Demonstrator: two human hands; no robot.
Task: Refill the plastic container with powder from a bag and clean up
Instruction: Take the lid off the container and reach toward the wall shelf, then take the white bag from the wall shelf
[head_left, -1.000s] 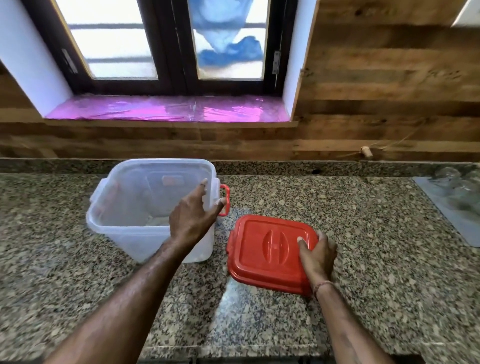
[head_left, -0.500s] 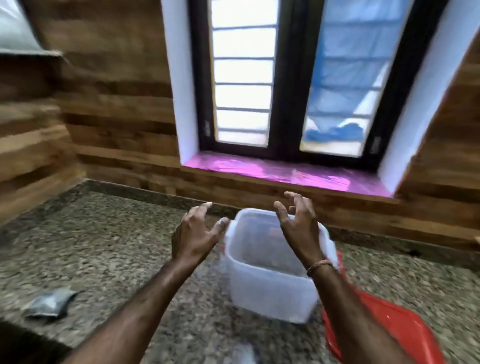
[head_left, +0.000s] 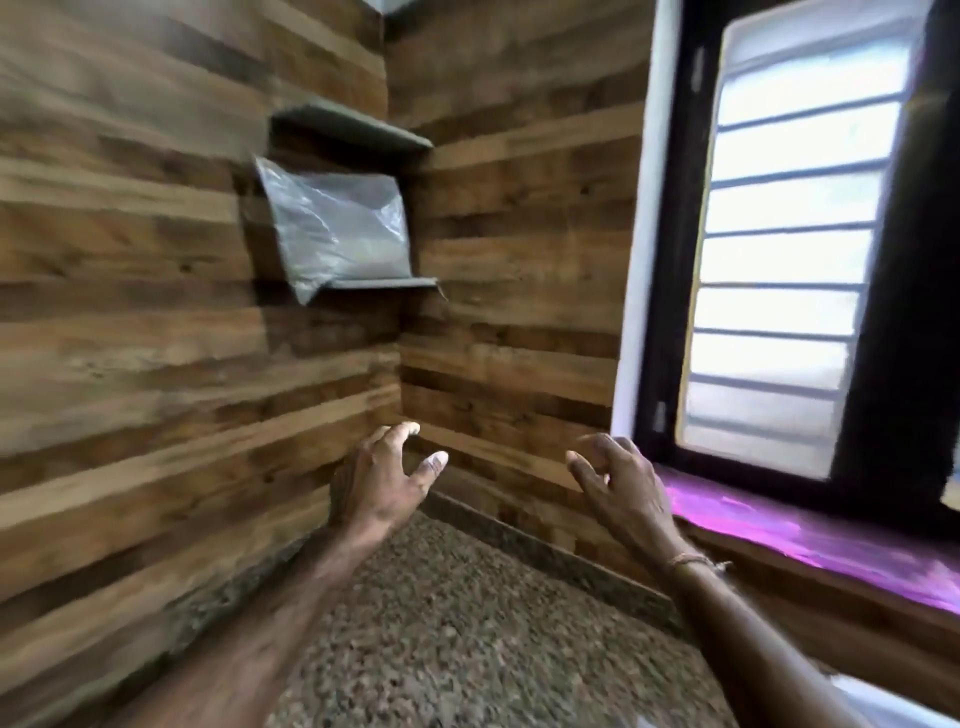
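A clear plastic bag (head_left: 340, 228) with pale powder in its lower part stands on a small corner shelf (head_left: 384, 283) high on the wood wall. My left hand (head_left: 382, 480) and my right hand (head_left: 621, 491) are both raised in front of me, below the shelf, fingers spread and holding nothing. Only a pale sliver at the bottom right edge may be the plastic container (head_left: 883, 706). The red lid is out of view.
A granite counter (head_left: 457, 623) runs into the corner between two wood-plank walls. A second small shelf (head_left: 353, 124) sits above the bag. On the right is a dark-framed window (head_left: 779, 270) with a pink-covered sill (head_left: 810, 530).
My view has swung left and up from the container to the corner shelf. My right hand left the red lid, my left hand left the container, and both rose empty.
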